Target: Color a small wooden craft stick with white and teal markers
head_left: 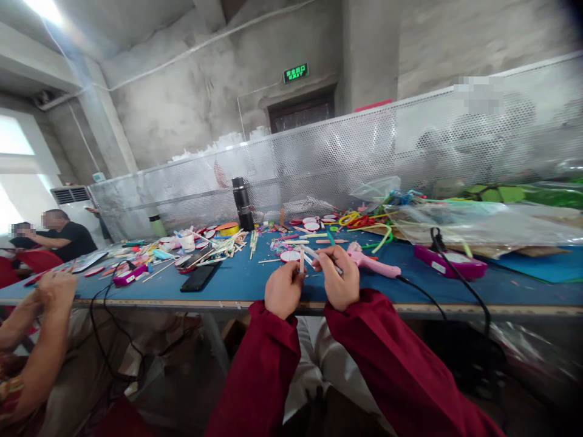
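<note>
My left hand (pixel 283 289) is closed around a short pale stick (pixel 301 260) that points up. My right hand (pixel 339 279) is closed on a thin white stick (pixel 313 252) that slants up to the left, its tip close to the first one. Both hands hover at the near edge of the blue table (pixel 246 280). Both sleeves are dark red. A pink glue gun (pixel 371 262) lies on the table just right of my right hand, its black cord trailing off the edge.
A black phone (pixel 199 277) lies left of my hands. Farther back are scattered craft sticks (pixel 223 246), a black flask (pixel 243 203), coloured tubes (pixel 359 220) and plastic bags (pixel 469 221). A purple power strip (pixel 449 262) sits right. Another person's arm (pixel 43 340) is at left.
</note>
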